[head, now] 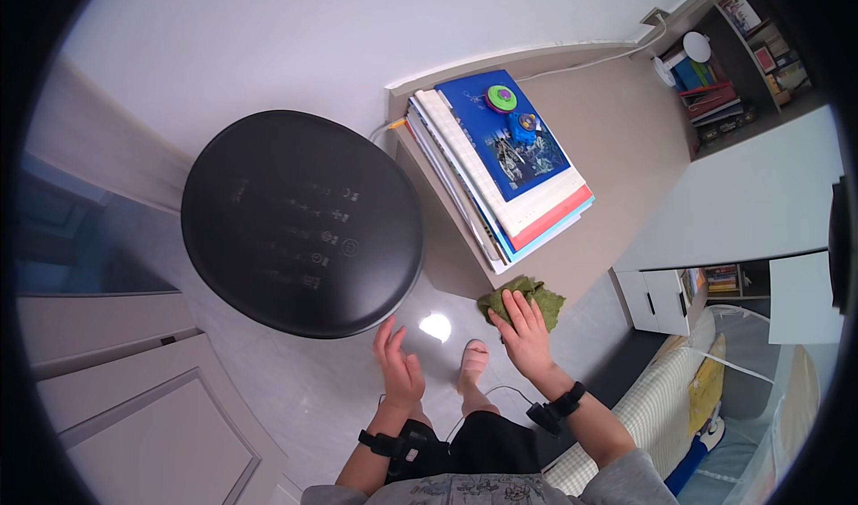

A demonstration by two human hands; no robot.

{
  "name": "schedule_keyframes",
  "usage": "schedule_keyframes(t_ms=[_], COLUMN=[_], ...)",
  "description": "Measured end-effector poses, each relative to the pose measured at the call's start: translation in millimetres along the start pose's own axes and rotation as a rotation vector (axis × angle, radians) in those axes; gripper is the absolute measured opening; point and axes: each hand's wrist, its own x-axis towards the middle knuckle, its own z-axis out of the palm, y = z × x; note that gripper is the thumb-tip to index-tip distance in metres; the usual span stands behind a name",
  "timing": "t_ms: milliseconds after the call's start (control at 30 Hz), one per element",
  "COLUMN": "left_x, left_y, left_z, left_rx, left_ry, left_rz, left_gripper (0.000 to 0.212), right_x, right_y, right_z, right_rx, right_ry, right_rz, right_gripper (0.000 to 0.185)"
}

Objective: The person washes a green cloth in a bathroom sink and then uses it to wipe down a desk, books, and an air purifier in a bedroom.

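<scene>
My right hand [526, 337] presses a crumpled green cloth [549, 304] against the near corner of a beige desk [603, 143], its fingers spread over the cloth. My left hand [400, 367] holds nothing, with fingers slightly apart. Its fingertips reach the lower rim of a round, black, glossy appliance top [295, 223] printed with icons; whether they touch it I cannot tell. Just beyond the cloth, a stack of books and papers [493, 176] lies on the desk. On its blue top book [472, 113] sit a green-and-purple spinning top [501, 99] and a blue toy [523, 128].
A white cable [603, 57] runs along the desk's back to a wall socket [655, 15]. Bookshelves [757, 49] and a white lamp [696, 47] stand at far right. Below right is a bed [623, 431] with netting; a panelled door [161, 431] is at lower left.
</scene>
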Motion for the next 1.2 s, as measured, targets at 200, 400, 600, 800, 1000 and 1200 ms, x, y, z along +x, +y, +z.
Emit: schedule_keyframes(t_ms=[200, 400, 600, 800, 1000, 1200], left_x=[7.4, 35.3, 110.9, 146.9, 159.4, 160.1], left_y=[6.5, 24.5, 62.6, 60.2, 65.7, 71.7], left_z=[-26.9, -98.8, -152.4, -176.1, -179.0, -173.3], left_rx=[0.05, 0.089, 0.085, -0.169, 0.025, 0.099], left_ry=[0.014, 0.261, 0.526, 0.486, 0.426, 0.432], left_rz=[0.018, 0.195, 0.09, -0.115, -0.101, -0.077], left_gripper=[0.036, 0.04, 0.046, 0.052, 0.045, 0.043], right_x=[33.9, 96.9, 176.0, 248.1, 306.0, 276.4], right_y=[-7.0, -81.1, -147.1, -194.3, -178.3, -116.0], right_z=[-5.8, -99.9, -153.8, -174.1, -171.0, -160.9], right_rx=[0.262, 0.833, 0.456, 0.432, 0.302, 0.419], right_ry=[0.099, 0.718, 0.175, 0.149, 0.208, 0.275], right_rz=[0.002, -0.096, -0.45, -0.629, -0.492, -0.307], right_gripper=[0.048, 0.042, 0.041, 0.039, 0.038, 0.037])
